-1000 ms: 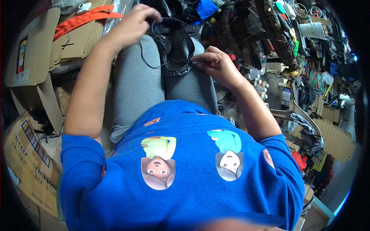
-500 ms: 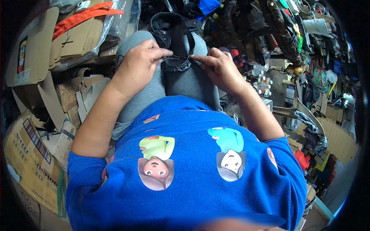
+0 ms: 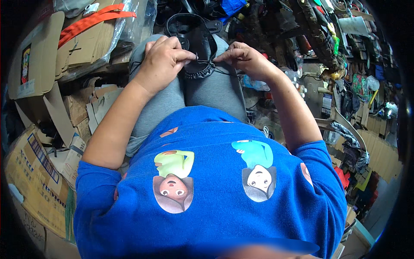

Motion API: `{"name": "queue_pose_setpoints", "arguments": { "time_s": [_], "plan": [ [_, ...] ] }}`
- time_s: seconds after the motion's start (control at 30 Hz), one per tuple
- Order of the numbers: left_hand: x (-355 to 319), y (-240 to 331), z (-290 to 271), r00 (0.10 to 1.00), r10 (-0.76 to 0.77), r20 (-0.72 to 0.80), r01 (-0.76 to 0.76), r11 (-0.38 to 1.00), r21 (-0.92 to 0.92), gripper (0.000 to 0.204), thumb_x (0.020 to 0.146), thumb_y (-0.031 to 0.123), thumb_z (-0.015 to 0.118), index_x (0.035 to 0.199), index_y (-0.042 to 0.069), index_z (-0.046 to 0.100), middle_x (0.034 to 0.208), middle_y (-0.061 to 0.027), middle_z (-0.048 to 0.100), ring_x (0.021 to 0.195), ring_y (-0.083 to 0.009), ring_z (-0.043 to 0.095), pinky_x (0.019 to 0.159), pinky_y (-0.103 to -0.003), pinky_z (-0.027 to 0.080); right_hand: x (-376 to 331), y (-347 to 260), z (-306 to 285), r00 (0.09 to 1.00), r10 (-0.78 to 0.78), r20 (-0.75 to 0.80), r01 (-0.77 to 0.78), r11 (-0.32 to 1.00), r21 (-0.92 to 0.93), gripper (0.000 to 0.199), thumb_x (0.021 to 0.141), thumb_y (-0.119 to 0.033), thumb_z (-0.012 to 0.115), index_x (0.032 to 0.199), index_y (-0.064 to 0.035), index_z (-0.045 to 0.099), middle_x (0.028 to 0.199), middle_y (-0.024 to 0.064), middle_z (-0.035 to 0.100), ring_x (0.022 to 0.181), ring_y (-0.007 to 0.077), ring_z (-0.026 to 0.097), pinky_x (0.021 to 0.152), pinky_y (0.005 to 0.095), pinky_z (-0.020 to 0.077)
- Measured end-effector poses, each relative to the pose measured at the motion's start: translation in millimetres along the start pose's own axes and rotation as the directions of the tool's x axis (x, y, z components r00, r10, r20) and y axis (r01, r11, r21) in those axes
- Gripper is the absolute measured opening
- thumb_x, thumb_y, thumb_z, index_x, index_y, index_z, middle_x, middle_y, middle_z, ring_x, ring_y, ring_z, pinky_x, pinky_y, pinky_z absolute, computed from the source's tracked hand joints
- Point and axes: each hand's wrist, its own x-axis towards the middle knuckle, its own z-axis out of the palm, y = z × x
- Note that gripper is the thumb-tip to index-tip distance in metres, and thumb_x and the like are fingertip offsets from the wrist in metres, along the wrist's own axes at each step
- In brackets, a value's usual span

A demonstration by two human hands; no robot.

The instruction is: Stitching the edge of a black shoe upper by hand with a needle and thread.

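A black leather shoe (image 3: pixel 200 43) rests across my thighs, its gathered, pleated toe toward me and its open heel end away. My left hand (image 3: pixel 166 60) reaches over its left side, with thumb and forefinger closed by the shoe's opening. A small pale glint, perhaps a needle or thread, shows near that fingertip, too small to name. On the shoe's right edge, my right hand (image 3: pixel 246 60) is closed in a pinch close to the pleats. Whatever its fingertips hold is too fine to make out. A thin dark strand runs from the pleats over my right thigh.
Flattened cardboard (image 3: pixel 92 36) with orange strips (image 3: pixel 97 19) lies at the far left, beside plastic wrap. Cardboard boxes (image 3: pixel 36 177) stack up at the near left. Clear bottles (image 3: pixel 254 83) stand right of my knee. Clutter and tools crowd the right side.
My right hand has lifted slightly away from me, staying by the shoe's right edge. The left hand has shifted a little right, its fingers now more curled. The shoe stays nearly in place.
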Motion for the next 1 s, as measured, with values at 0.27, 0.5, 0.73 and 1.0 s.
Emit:
{"name": "queue_pose_setpoints", "arguments": {
  "time_s": [0.27, 0.5, 0.73, 1.0],
  "plan": [
    [1, 0, 0, 0.999, -0.004, 0.032, 0.003, 1.0, 0.026, 0.025, 0.069, 0.007, 0.071, 0.09, 0.021, 0.074, 0.077, 0.0015, 0.049, 0.084, -0.0173, 0.051, 0.079, -0.033, 0.034, 7, 1, -4, 0.999, 0.013, 0.04, -0.014, 1.0, 0.019, 0.044, 0.071, 0.009, 0.054, 0.104, -0.0146, 0.073, 0.084, 0.001, 0.048, 0.084, 0.015, 0.048, 0.078, 0.0261, 0.0406],
    [3, 0, 1, 0.998, -0.014, 0.059, 0.012, 0.999, 0.038, 0.026, 0.069, 0.006, 0.07, 0.09, 0.021, 0.073, 0.077, 0.0018, 0.05, 0.084, -0.0176, 0.051, 0.079, -0.034, 0.034, 8, 3, -4, 0.999, -0.01, 0.049, 0.009, 1.0, 0.024, 0.028, 0.082, 0.0, 0.061, 0.104, -0.014, 0.073, 0.084, -0.0007, 0.049, 0.084, 0.0134, 0.048, 0.078, 0.0249, 0.0404],
    [12, -1, 5, 0.984, -0.056, 0.168, 0.06, 0.998, -0.014, 0.016, 0.074, 0.016, 0.07, 0.087, 0.023, 0.074, 0.078, 0.002, 0.056, 0.09, -0.0179, 0.053, 0.084, -0.036, 0.033, 9, 10, -1, 0.996, 0.022, 0.09, -0.032, 0.993, 0.117, 0.029, 0.083, -0.007, 0.064, 0.107, -0.0201, 0.072, 0.085, 0.002, 0.052, 0.086, 0.0156, 0.05, 0.083, 0.0284, 0.0428],
    [13, 11, -2, 0.989, 0.051, 0.137, -0.052, 0.999, -0.002, 0.021, 0.072, 0.012, 0.071, 0.093, 0.018, 0.073, 0.079, 0.0006, 0.056, 0.09, -0.0183, 0.053, 0.085, -0.035, 0.033, 1, 2, 4, 0.999, -0.025, 0.046, 0.021, 0.996, 0.09, 0.03, 0.081, -0.004, 0.068, 0.109, -0.0147, 0.071, 0.082, -0.0019, 0.055, 0.081, 0.0099, 0.051, 0.076, 0.024, 0.0433]
  ]
}}
